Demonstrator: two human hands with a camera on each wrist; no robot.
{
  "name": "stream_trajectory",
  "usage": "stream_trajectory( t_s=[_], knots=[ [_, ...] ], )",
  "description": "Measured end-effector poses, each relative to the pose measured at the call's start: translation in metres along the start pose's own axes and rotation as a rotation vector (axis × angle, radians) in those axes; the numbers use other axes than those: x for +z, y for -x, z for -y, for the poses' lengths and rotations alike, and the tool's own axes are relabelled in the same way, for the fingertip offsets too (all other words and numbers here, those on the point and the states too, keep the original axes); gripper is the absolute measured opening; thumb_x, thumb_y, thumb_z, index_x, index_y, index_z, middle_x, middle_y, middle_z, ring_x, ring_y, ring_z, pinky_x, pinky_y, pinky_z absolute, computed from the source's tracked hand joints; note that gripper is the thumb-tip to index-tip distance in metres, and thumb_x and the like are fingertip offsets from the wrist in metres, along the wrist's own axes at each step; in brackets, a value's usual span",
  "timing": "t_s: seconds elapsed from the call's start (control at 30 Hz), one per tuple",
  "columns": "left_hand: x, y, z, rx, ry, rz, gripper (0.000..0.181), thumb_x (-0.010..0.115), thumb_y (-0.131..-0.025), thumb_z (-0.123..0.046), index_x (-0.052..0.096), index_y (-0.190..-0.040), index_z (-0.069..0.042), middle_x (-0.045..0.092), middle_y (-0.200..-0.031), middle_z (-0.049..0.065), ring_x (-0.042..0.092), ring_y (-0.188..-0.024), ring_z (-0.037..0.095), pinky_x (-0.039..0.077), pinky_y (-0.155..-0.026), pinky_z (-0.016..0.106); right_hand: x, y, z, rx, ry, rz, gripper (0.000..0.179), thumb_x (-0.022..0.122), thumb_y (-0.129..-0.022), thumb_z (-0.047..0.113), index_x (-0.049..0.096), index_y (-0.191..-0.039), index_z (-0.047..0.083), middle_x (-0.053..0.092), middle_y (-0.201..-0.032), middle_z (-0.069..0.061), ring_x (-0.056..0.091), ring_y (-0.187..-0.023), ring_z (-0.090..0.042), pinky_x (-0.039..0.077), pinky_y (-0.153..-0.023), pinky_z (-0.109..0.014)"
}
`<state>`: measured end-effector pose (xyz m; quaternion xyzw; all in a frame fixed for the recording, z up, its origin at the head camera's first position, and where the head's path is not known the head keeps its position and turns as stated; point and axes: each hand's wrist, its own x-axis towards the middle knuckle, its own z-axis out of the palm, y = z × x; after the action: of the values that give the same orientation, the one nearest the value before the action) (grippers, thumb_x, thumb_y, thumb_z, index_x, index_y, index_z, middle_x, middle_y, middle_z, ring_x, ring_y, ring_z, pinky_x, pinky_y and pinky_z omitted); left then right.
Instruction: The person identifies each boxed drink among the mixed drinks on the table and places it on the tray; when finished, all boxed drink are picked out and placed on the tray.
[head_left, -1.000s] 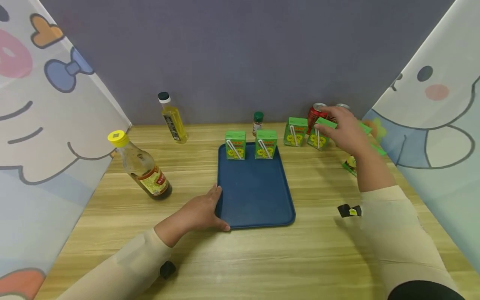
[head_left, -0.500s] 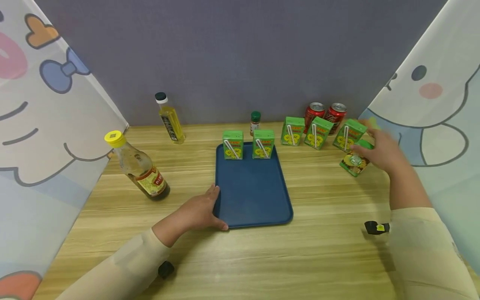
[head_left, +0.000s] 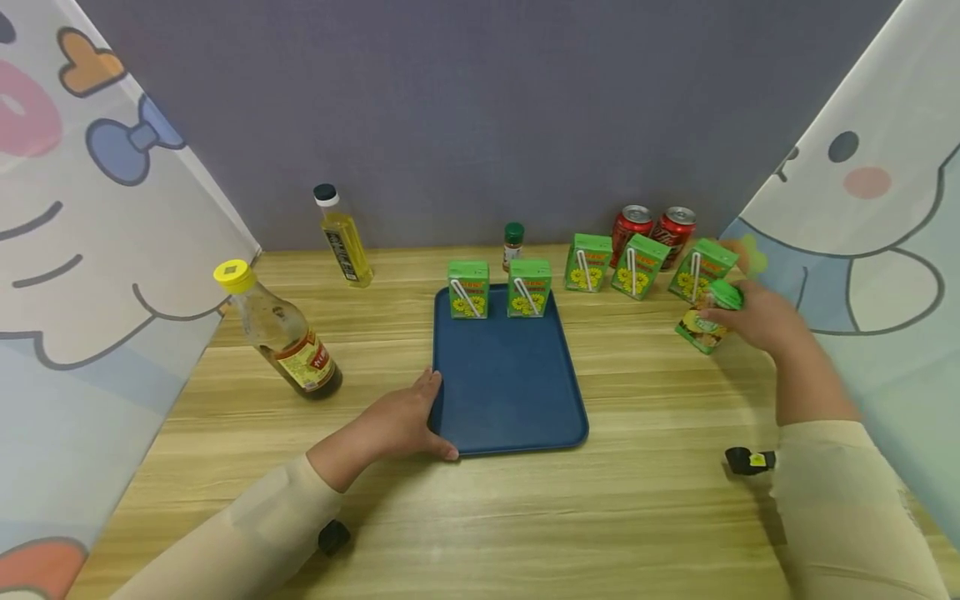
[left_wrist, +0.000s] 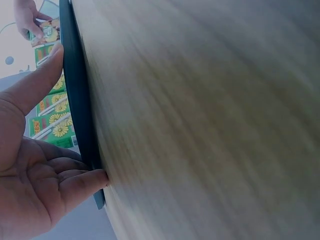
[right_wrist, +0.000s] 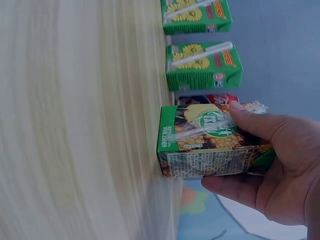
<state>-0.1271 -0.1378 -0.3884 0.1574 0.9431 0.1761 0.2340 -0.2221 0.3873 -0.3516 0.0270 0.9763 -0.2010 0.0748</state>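
Observation:
In the right wrist view my right hand (right_wrist: 290,165) grips a pineapple juice carton (right_wrist: 210,137) by its upper end, thumb on the front and fingers behind. The carton (head_left: 701,323) is green and yellow, with a straw in clear wrap, and stands at the table's right. My left hand (head_left: 401,421) rests against the near-left corner of a dark blue tray (head_left: 510,383), fingers along its left side and thumb at the front edge. Two green cartons with yellow flowers, a left one (head_left: 468,290) and a right one (head_left: 528,288), stand at the tray's far end.
Right of the tray stand three more green cartons: one (head_left: 588,262), a middle one (head_left: 640,267) and a right one (head_left: 701,271). Behind them are two red cans (head_left: 632,229). A spice jar (head_left: 513,244), an oil bottle (head_left: 345,242) and a yellow-capped sauce bottle (head_left: 288,342) also stand here.
My right hand has moved right and toward me, from above the green cartons to the pineapple juice carton, and now grips it. The left hand has stayed at the tray.

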Motion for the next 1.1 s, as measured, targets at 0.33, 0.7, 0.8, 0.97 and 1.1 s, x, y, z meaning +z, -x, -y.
stream_trajectory(
  t_s=[0.33, 0.7, 0.8, 0.97, 1.1],
  knots=[
    [0.000, -0.001, -0.001, 0.000, -0.006, 0.006, 0.125, 0.084, -0.069, -0.056, 0.014, -0.156, 0.001, 0.009, -0.163, 0.019, 0.024, -0.148, 0.033, 0.030, -0.116, 0.047, 0.016, -0.010, 0.041, -0.106, 0.009, 0.003, 0.093, 0.058, -0.090, 0.062, 0.032, -0.142, -0.011, 0.053, -0.120, -0.033, 0.052, -0.104, -0.049, 0.042, -0.081, -0.060],
    [0.000, -0.002, -0.002, 0.000, -0.004, 0.000, 0.126, 0.084, -0.068, -0.056, 0.013, -0.157, -0.001, 0.009, -0.163, 0.018, 0.028, -0.146, 0.034, 0.033, -0.114, 0.047, 0.028, -0.015, 0.105, -0.184, -0.005, 0.070, 0.092, 0.061, -0.091, 0.058, 0.027, -0.151, -0.002, 0.050, -0.134, -0.030, 0.052, -0.114, -0.048, 0.042, -0.087, -0.061],
    [0.001, -0.002, -0.002, 0.000, -0.004, 0.000, 0.126, 0.084, -0.068, -0.056, 0.013, -0.157, 0.000, 0.009, -0.163, 0.019, 0.028, -0.146, 0.034, 0.032, -0.114, 0.047, 0.032, -0.015, 0.125, -0.218, -0.014, 0.067, 0.087, 0.063, -0.091, 0.055, 0.030, -0.151, 0.000, 0.050, -0.138, -0.027, 0.052, -0.118, -0.046, 0.042, -0.091, -0.061],
    [0.001, -0.001, -0.002, -0.006, -0.004, -0.002, 0.127, 0.084, -0.068, -0.057, 0.013, -0.157, 0.000, 0.010, -0.163, 0.019, 0.027, -0.146, 0.034, 0.032, -0.114, 0.047, 0.037, -0.013, 0.158, -0.272, -0.002, 0.091, 0.083, 0.065, -0.091, 0.052, 0.032, -0.151, 0.004, 0.043, -0.147, -0.024, 0.046, -0.128, -0.047, 0.040, -0.099, -0.063],
    [0.000, -0.001, -0.001, -0.015, -0.001, 0.004, 0.127, 0.084, -0.068, -0.057, 0.012, -0.157, -0.001, 0.010, -0.163, 0.019, 0.028, -0.146, 0.034, 0.032, -0.114, 0.047, 0.045, -0.012, 0.181, -0.317, -0.024, 0.115, 0.080, 0.068, -0.090, 0.048, 0.036, -0.149, 0.006, 0.047, -0.146, -0.020, 0.050, -0.126, -0.042, 0.043, -0.097, -0.059]
  ],
)
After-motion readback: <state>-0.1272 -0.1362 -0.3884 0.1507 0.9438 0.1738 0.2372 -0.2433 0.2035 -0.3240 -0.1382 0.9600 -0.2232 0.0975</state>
